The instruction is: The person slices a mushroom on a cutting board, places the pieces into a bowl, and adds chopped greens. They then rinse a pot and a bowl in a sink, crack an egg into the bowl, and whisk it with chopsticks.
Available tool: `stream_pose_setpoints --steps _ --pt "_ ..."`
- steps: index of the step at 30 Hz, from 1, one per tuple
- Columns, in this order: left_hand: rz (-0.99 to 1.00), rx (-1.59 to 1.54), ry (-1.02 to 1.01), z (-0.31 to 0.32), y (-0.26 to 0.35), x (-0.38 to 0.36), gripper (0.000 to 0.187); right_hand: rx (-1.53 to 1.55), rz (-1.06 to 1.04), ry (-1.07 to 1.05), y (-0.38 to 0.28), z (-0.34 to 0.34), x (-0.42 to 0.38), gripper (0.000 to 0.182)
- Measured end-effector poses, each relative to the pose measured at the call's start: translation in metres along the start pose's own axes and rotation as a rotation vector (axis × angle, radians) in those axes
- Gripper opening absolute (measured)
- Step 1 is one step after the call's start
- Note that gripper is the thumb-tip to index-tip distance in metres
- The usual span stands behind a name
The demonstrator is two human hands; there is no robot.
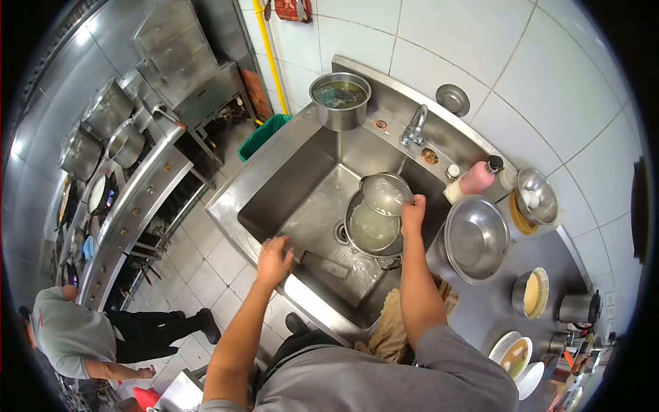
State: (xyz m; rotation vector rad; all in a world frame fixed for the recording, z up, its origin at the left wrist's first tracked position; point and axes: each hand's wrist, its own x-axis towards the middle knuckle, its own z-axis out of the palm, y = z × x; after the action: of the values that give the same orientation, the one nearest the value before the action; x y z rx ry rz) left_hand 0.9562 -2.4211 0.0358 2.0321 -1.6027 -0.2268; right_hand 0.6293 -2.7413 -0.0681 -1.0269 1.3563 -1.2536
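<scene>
I stand at a steel sink (pixel 288 182). My right hand (pixel 412 213) grips the rim of a small steel bowl (pixel 384 193), tilted over a larger pot (pixel 371 230) that holds cloudy water in the basin. My left hand (pixel 273 261) rests with fingers spread on the sink's front edge, holding nothing. The faucet (pixel 414 127) stands at the back of the sink, just above the bowl.
A steel pot of dark liquid (pixel 340 99) sits on the sink's back corner. Right of the sink are a pink soap bottle (pixel 477 177), a steel colander (pixel 476 238), a bowl with eggs (pixel 535 197) and small bowls (pixel 530 293). Another person (pixel 75 336) bends by the stove line at left.
</scene>
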Motion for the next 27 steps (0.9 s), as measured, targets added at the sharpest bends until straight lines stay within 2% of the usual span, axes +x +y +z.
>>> stream_pose_setpoints --steps 1,2,3,4,5,6,8,9,11,13,15,16,17,19,20,22,23,24,25,26,27 --pt "-0.076 -0.196 0.027 0.012 0.006 0.007 0.037 0.004 -0.001 -0.002 -0.008 0.004 -0.005 0.034" --pt "-0.153 -0.393 0.056 0.025 0.013 0.012 0.034 0.201 0.007 -0.026 -0.024 0.011 -0.015 0.04" --pt "-0.149 -0.473 0.079 0.04 0.018 0.016 0.03 0.398 0.017 -0.055 -0.038 0.019 -0.026 0.046" --pt "-0.301 -0.638 -0.02 0.06 0.02 0.019 0.029 0.402 0.018 -0.066 -0.05 0.028 -0.037 0.046" --pt "-0.475 -0.923 -0.142 0.079 0.024 0.022 0.027 0.515 0.122 -0.132 -0.059 0.035 -0.052 0.049" --pt "-0.585 -1.211 -0.176 0.08 0.044 0.028 0.027 0.625 0.229 -0.202 -0.062 0.045 -0.065 0.053" --pt "-0.708 -1.374 -0.268 0.093 0.061 0.035 0.025 0.644 0.288 -0.275 -0.056 0.06 -0.091 0.051" --pt "-0.71 -1.371 -0.256 0.096 0.067 0.039 0.025 0.661 0.34 -0.327 -0.051 0.068 -0.103 0.049" --pt "-0.775 -1.445 -0.321 0.109 0.073 0.049 0.022 0.87 0.37 -0.302 -0.072 0.093 -0.143 0.042" --pt "-0.775 -1.407 -0.337 0.104 0.078 0.057 0.019 0.899 0.371 -0.345 -0.065 0.098 -0.144 0.04" --pt "-0.747 -1.357 -0.355 0.092 0.078 0.064 0.019 0.589 0.345 -0.23 -0.071 0.095 -0.141 0.041" --pt "-0.733 -1.319 -0.35 0.095 0.069 0.066 0.027 0.453 0.281 -0.245 -0.068 0.087 -0.132 0.042" --pt "-0.726 -1.318 -0.35 0.092 0.069 0.069 0.027 0.317 0.218 -0.252 -0.065 0.08 -0.123 0.042" --pt "-0.616 -1.457 -0.313 0.084 0.069 0.074 0.034 -0.016 0.184 -0.29 -0.06 0.068 -0.103 0.047" --pt "-0.608 -1.456 -0.304 0.077 0.074 0.078 0.034 -0.064 0.18 -0.276 -0.066 0.065 -0.099 0.052" --pt "-0.61 -1.703 -0.333 0.066 0.085 0.089 0.039 -0.248 0.284 -0.313 -0.097 0.053 -0.093 0.056" --pt "-0.716 -1.659 -0.288 0.069 0.087 0.097 0.04 -0.313 0.22 -0.346 -0.084 0.047 -0.078 0.058" --pt "-0.742 -1.559 -0.203 0.081 0.088 0.106 0.04 -0.379 0.177 -0.472 -0.098 0.039 -0.07 0.064" --pt "-0.718 -1.509 -0.149 0.081 0.09 0.114 0.041 -0.371 0.058 -0.505 -0.036 0.035 -0.025 0.07" --pt "-0.699 -1.459 -0.096 0.083 0.091 0.121 0.043 -0.28 0.148 -0.598 -0.051 0.032 -0.009 0.071" --pt "-0.701 -1.393 -0.064 0.093 0.09 0.131 0.044 -0.22 -0.041 -0.429 -0.073 0.039 -0.002 0.045"
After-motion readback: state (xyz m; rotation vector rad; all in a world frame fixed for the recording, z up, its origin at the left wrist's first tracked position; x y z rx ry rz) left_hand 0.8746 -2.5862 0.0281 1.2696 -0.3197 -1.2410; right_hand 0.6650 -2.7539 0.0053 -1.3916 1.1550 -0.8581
